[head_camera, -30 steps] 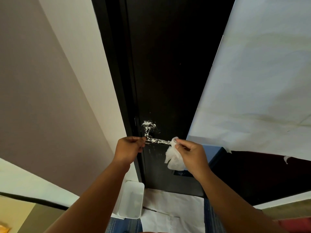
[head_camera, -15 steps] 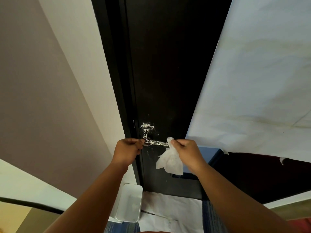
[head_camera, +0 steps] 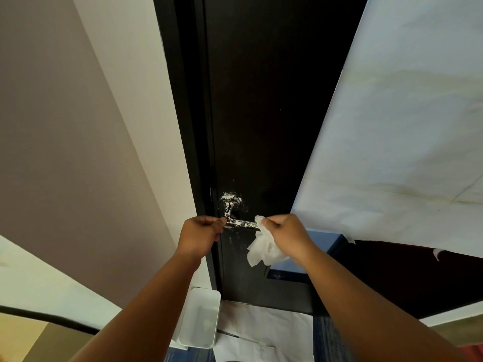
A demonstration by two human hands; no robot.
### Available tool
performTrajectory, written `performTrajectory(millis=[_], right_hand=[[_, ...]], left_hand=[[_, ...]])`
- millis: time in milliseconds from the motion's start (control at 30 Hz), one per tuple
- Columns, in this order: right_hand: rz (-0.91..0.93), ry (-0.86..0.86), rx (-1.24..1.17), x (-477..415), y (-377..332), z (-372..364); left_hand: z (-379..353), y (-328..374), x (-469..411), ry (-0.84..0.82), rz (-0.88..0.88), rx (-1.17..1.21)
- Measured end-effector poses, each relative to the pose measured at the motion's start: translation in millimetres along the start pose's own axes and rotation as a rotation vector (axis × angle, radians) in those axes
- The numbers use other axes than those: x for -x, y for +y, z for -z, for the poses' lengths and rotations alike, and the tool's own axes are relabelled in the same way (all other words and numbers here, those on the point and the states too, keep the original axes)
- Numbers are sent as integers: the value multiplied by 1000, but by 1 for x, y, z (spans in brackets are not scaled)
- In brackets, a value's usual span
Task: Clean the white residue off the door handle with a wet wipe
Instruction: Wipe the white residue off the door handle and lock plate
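On the black door [head_camera: 261,100], white-speckled metal lever handle [head_camera: 241,223], left hand [head_camera: 200,235] pinching its inner end, right hand [head_camera: 285,233] clenched around crumpled white wet wipe [head_camera: 262,248] at the lever's free tip, loose tail hanging below.

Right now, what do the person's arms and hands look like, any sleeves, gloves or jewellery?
The left hand and right hand wear no gloves, and no ring shows. The left forearm and right forearm are bare: no sleeve, watch or band in view.

The head-worn wide-angle camera looks forward and down from close at the door handle [head_camera: 241,223].
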State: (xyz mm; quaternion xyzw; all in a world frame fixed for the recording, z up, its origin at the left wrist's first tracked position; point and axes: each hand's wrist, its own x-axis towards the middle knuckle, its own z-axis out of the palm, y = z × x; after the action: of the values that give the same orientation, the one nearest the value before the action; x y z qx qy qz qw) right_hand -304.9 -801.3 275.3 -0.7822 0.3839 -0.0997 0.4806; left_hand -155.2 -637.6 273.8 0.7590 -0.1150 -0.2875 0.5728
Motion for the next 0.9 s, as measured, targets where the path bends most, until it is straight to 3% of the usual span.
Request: performTrajectory(millis=[167,467,733,900], right_hand=[[-159,43,-172,10,24,19],[-5,-6,37,1,-6,1],[-129,38,-203,9,7,14],[-97,-38,-65,-5,-10,4]], left_hand=[[0,-1,1,-4,-11,3],[-1,-3,1,-7,-13,-8],[1,-5,2,-16,-9,-6],[0,-2,2,-18,-10,-5]])
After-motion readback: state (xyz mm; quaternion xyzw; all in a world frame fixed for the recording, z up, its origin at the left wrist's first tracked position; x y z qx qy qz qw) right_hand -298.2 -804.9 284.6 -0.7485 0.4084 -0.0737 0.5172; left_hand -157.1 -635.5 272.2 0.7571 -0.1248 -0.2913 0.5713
